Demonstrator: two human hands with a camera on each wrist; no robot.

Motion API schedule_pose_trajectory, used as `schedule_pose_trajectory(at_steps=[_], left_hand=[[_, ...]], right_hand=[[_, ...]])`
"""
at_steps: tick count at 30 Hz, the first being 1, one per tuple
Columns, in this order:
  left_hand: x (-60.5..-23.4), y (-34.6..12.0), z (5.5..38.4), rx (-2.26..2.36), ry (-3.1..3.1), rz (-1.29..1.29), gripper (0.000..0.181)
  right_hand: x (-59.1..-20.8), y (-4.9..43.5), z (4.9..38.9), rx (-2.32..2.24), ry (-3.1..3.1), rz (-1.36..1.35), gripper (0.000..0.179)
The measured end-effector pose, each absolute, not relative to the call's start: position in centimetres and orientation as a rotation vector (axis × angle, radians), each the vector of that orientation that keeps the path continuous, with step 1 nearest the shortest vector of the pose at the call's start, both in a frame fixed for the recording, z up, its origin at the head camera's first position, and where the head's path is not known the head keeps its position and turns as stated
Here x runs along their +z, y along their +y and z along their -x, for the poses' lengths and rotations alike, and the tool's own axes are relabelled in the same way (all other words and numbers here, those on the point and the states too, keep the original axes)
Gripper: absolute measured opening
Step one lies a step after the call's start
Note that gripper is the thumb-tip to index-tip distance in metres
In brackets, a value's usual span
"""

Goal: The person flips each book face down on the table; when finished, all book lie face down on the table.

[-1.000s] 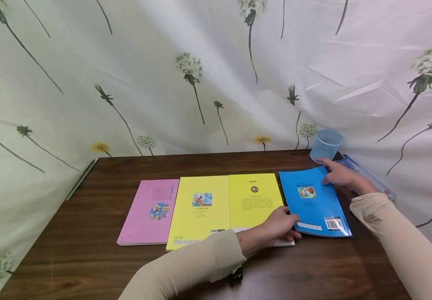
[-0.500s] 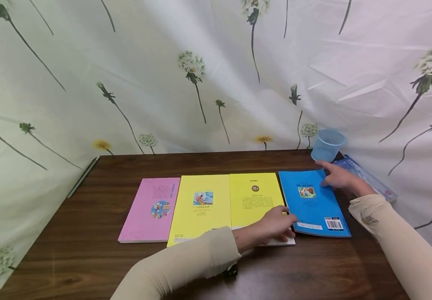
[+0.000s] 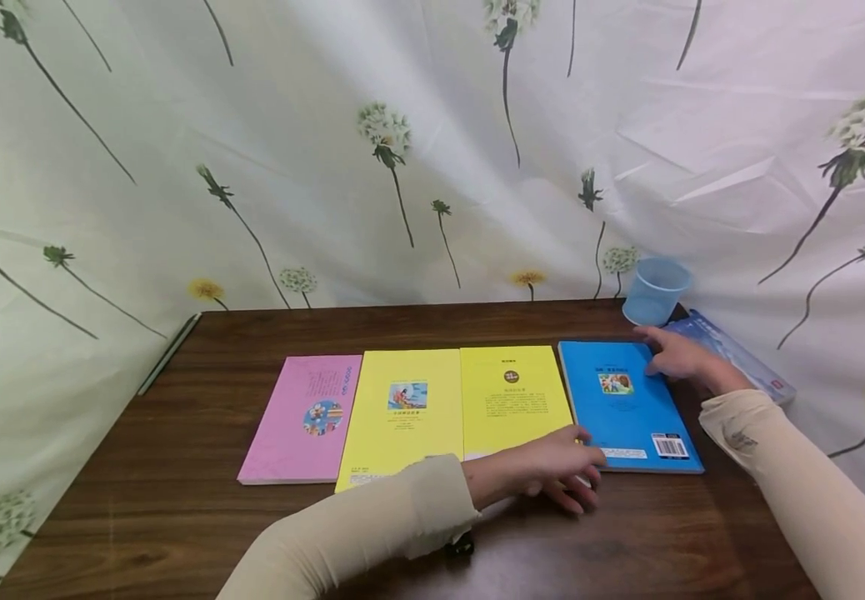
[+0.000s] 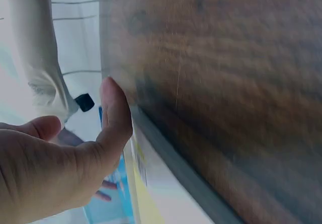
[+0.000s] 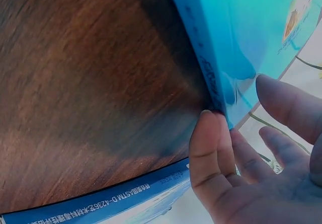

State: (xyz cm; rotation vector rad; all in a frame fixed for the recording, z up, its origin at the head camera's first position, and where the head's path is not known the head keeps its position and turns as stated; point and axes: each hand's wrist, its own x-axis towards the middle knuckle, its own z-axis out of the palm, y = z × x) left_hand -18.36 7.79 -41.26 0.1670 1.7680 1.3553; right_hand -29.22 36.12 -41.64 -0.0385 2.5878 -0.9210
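Note:
A blue book [image 3: 627, 425] lies flat at the right end of a row of books, back cover up. My right hand [image 3: 680, 358] is at its upper right edge. In the right wrist view a fingertip touches the spine, the other fingers loosely extended, and the thumb is over the cover. My left hand [image 3: 556, 467] hovers with relaxed fingers at the near corners of the blue book and the neighbouring yellow book [image 3: 511, 396], partly hiding that one. The left wrist view shows its fingers holding nothing. Further left lie another yellow book [image 3: 410, 437] and a pink book [image 3: 293, 442].
Behind the right hand a translucent blue cup [image 3: 653, 292] stands at the back edge of the dark wooden table [image 3: 402, 325]. A flat blue box [image 3: 740, 358] lies along the right side. A flowered curtain [image 3: 290, 125] hangs behind and beside the table.
The blue book's raised upper right part has come down flat. My left hand has drawn slightly toward me from the book corner, its fingers spread. The right hand stays nearly in place.

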Motion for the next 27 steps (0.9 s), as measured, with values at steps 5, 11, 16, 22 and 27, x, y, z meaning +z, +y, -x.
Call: schedule_pose_trajectory(at_steps=[5,11,16,22,27], left_hand=[[-41.55,8.15,17.98,1.342,1.720,-0.169,0.048],[-41.48,8.31,17.76,1.334,1.727,-0.179,0.025],[-41.32,8.28,17.67,1.329,1.733,-0.176,0.020],[-41.25,8.05,17.62,1.323,1.724,-0.158,0.015],[-41.29,7.87,17.59,1.315,1.716,-0.166,0.014]], right_hand=[[-41.84,35.82,29.34,-0.897,2.608,0.053,0.076],[-41.70,35.89,29.28,-0.844,2.642,0.081,0.073],[-41.66,35.69,29.22,-0.834,2.655,0.105,0.073],[-41.56,35.30,29.11,-0.827,2.655,0.096,0.072],[-41.65,35.26,29.07,-0.841,2.641,0.086,0.073]])
